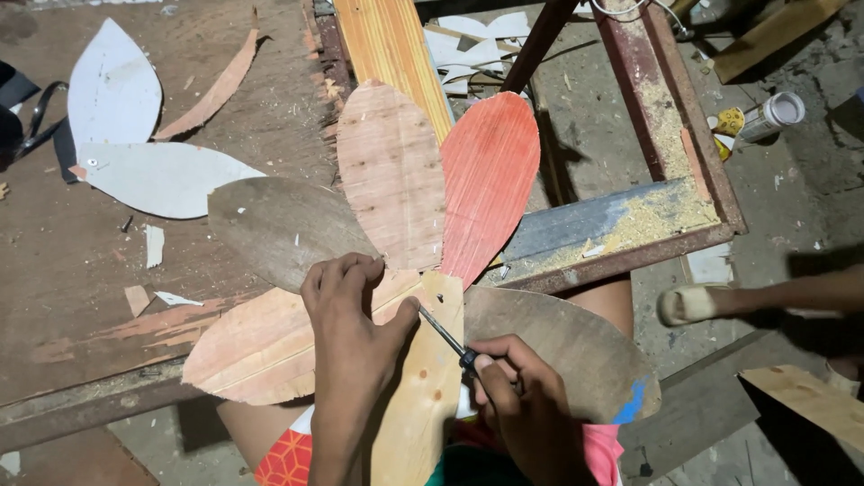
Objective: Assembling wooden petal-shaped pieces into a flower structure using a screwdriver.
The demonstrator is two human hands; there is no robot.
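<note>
On a worn wooden workbench (81,270) lies a fan of plywood petals (396,171). Over their meeting point, the left hand (346,310) presses flat, empty; just right, the right hand (522,396) clenches a screwdriver (443,335), driving; steady downward pressure seems needed

At our ten o'clock a scarred wooden workbench (63,270); at two — a rusty, sawdust-strewn metal frame (670,135) over grey concrete floor (810,189).
</note>
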